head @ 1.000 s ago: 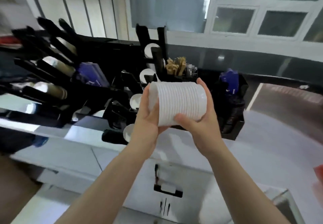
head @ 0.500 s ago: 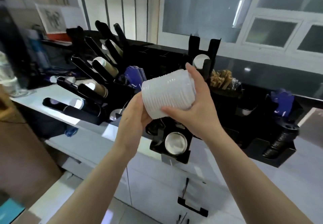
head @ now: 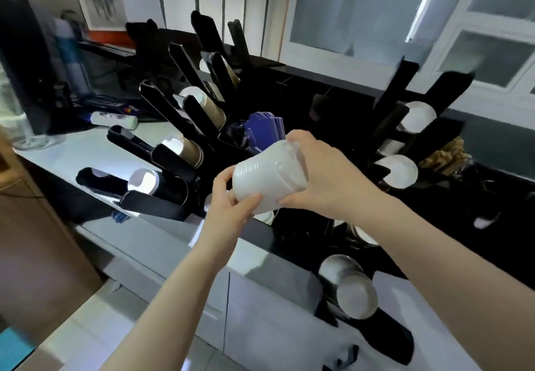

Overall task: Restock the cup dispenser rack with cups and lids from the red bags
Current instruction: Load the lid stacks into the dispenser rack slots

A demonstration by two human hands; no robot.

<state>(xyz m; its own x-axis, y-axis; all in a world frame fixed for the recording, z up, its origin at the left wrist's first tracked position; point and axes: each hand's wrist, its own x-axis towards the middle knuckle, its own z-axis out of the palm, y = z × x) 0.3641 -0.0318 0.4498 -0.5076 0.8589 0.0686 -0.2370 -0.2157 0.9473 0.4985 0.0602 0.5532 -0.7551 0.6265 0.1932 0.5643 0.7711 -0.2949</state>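
— Fingers (head: 292, 142) of right hand (head: 321, 185) wrapped over far end of ribbed white plastic lid stack (head: 267, 181); left hand (head: 228, 200) pinching near end from below, thumb on front. Both grasping, nothing released.

— Position of stack?

— Held in air, tilted, over front edge of pale grey counter (head: 95, 150), just near of black multi-channel dispenser rack (head: 185, 116). Touching no channel yet.

— Likely step?

— Probably carrying lids toward a channel for loading. Red bags out of view.

— Which channel?

— Cannot tell. Brown paper cups (head: 202, 104) already sitting in left-hand slanted channels; white round lids (head: 418, 116) showing in right-hand channels, so right side seems better match.

— Good technique?

— Keep both ends squeezed so ribbed pieces stay nested. Line stack axis up with channel slope before sliding in. Release lower end only once seated.

— Risks?

— Loose pinch could fan stack apart; slanted rails might catch rim. Steel cup (head: 357, 298) lying at near right, below route; worth avoiding.
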